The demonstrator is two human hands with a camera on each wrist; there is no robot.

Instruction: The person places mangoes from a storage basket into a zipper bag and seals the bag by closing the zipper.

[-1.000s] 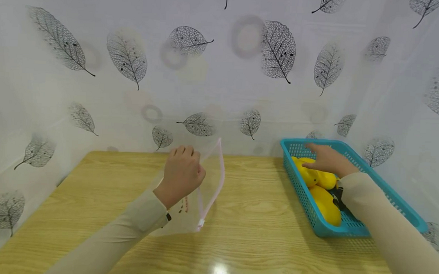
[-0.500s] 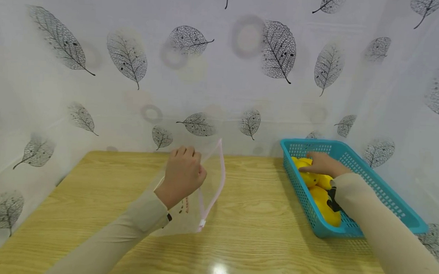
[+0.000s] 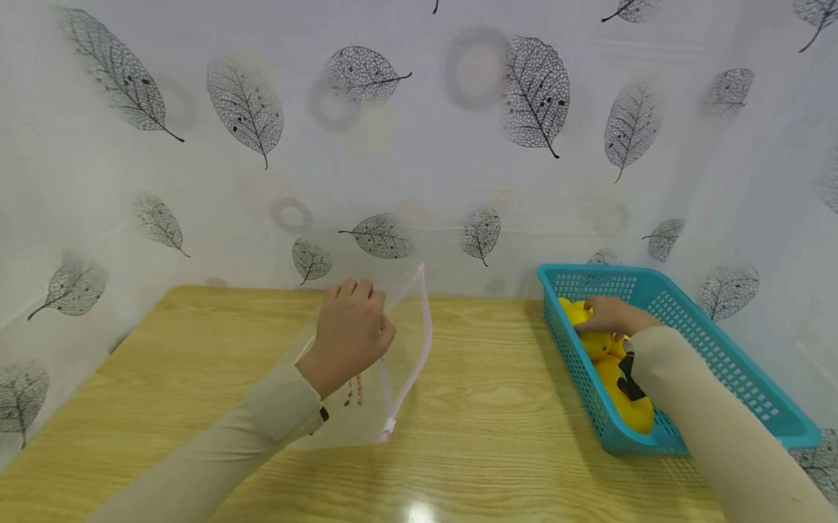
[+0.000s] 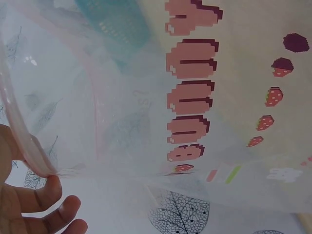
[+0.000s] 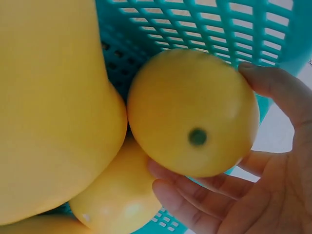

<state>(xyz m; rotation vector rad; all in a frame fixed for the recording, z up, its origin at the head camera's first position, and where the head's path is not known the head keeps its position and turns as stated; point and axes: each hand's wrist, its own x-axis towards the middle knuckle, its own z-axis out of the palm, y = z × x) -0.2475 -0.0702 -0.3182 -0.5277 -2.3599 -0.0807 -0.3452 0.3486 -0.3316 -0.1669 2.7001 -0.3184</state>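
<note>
My left hand (image 3: pixel 351 333) holds up a clear zip bag (image 3: pixel 334 429) by its edge. In the left wrist view, thumb and index finger pinch the corner of the pale pink zip strip (image 4: pixel 36 156); the bag's mouth gapes toward the right. My right hand (image 3: pixel 616 315) reaches into the blue-green basket (image 3: pixel 734 361). There its thumb and fingers curl round a round yellow fruit (image 5: pixel 195 107) with a green spot. Pressed against this fruit are a large yellow fruit (image 5: pixel 48 97) and a smaller one (image 5: pixel 117 190).
A wooden table (image 3: pixel 494 468) carries the basket on its right side. Behind it hangs a white curtain (image 3: pixel 423 168) printed with dark leaves. The bag bears pink lettering (image 4: pixel 191 58) and small strawberries (image 4: pixel 274 96). A white slider (image 3: pixel 388 425) sits low on the zip strip.
My right hand has gone down into the basket, from open above the fruits to gripping the round yellow one. The left hand and the bag have stayed nearly still.
</note>
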